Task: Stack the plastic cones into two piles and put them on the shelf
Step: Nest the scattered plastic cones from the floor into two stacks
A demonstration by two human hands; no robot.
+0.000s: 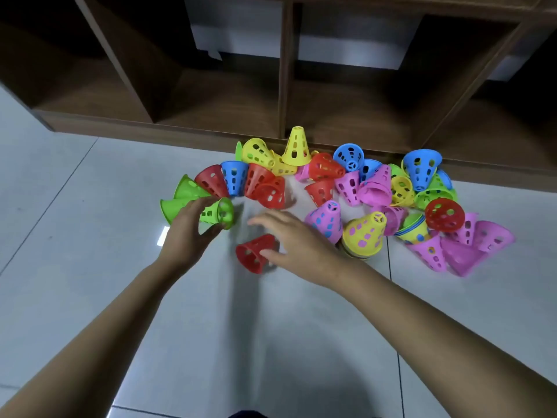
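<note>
Several perforated plastic cones in red, green, blue, yellow and pink lie scattered on the grey tiled floor in front of a low brown wooden shelf [168,128]. My left hand [188,233] curls around a green cone [219,213] lying on its side at the left end of the heap. My right hand [294,242] hovers with fingers spread over a lone red cone [254,253] on its side, the thumb touching it. A yellow cone [365,233] stands on a short stack to the right of that hand. One yellow cone [297,146] stands upright by the shelf.
The shelf has several open compartments [220,95] split by vertical dividers [284,70]. White paper [241,31] shows behind them. More pink cones [470,248] spread to the right. Bare floor tiles [75,206] stretch to the left and toward me.
</note>
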